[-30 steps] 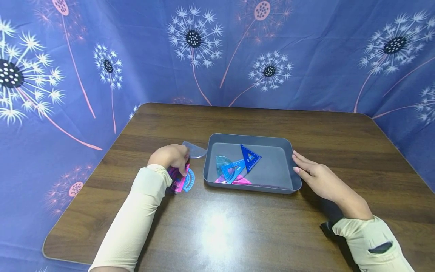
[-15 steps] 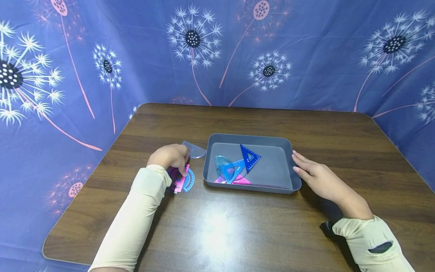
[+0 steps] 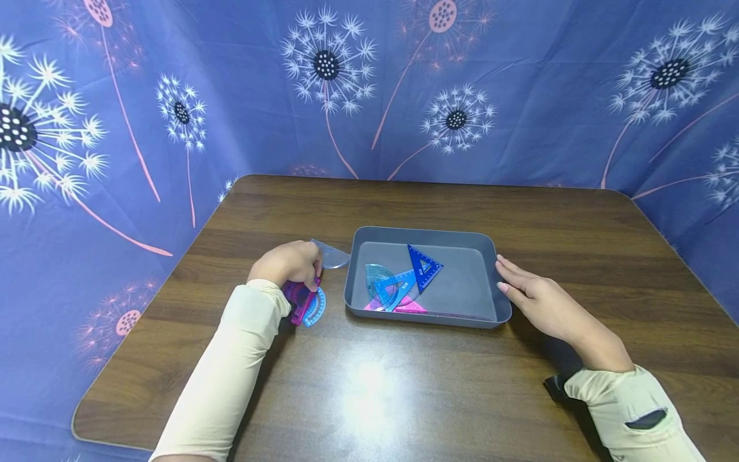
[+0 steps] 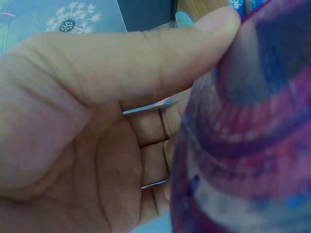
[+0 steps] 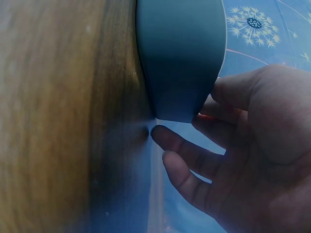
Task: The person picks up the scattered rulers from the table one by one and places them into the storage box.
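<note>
At the tray's left, my left hand (image 3: 287, 264) pinches a magenta see-through protractor (image 3: 300, 303) between thumb and fingers. Up close in the left wrist view, that protractor (image 4: 252, 141) looks layered and blurred, so I cannot tell whether several are gripped together. A blue protractor (image 3: 315, 309) shows at its right edge; whether it is held too is unclear. Beyond the fingers lies a clear, curved-edged plastic piece (image 3: 331, 256). My right hand (image 3: 539, 301) touches the right end of the grey tray (image 3: 464, 273) with fingers extended; the right wrist view shows its fingertips on the wall.
Inside the tray lie a dark blue set square (image 3: 426, 269), a lighter blue set square (image 3: 398, 287), a teal protractor (image 3: 374, 276) and a pink piece (image 3: 411, 307). The brown wooden table (image 3: 439, 385) ends at a blue dandelion-print cloth (image 3: 392, 83) behind.
The magenta protractor has tilted and risen slightly with my left hand, and the blue one beside it has shifted a little left. My right hand and the tray stay put.
</note>
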`<state>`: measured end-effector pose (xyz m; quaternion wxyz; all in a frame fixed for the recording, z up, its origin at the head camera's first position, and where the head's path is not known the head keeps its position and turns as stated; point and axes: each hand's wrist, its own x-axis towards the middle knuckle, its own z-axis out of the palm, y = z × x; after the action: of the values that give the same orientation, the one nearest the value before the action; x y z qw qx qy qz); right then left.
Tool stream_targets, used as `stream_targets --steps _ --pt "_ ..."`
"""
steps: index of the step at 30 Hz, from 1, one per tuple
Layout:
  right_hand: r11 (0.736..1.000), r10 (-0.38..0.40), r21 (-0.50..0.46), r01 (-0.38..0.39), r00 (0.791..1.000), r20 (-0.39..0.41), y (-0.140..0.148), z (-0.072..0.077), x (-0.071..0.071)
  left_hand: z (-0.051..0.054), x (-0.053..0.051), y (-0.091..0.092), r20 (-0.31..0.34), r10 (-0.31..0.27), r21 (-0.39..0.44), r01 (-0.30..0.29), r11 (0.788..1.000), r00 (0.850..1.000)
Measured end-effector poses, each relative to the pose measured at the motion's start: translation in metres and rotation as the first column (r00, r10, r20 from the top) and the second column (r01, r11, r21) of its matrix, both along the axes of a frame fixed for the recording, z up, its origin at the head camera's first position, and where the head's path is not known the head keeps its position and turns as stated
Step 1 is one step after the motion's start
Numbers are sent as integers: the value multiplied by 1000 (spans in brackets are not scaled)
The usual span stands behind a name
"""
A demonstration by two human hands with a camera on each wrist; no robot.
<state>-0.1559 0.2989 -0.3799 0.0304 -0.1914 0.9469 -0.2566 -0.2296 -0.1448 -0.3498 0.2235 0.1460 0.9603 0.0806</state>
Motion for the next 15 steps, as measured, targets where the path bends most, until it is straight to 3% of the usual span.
stream_targets --steps 9,15 --pt "1000 0 0 0 1000 13 -1 0 0 1 1 0 -5 5 29 -5 1000 1000" --pt "1000 -2 5 2 1000 1 -1 1 0 2 0 -2 -42 -3 49 5 999 999"
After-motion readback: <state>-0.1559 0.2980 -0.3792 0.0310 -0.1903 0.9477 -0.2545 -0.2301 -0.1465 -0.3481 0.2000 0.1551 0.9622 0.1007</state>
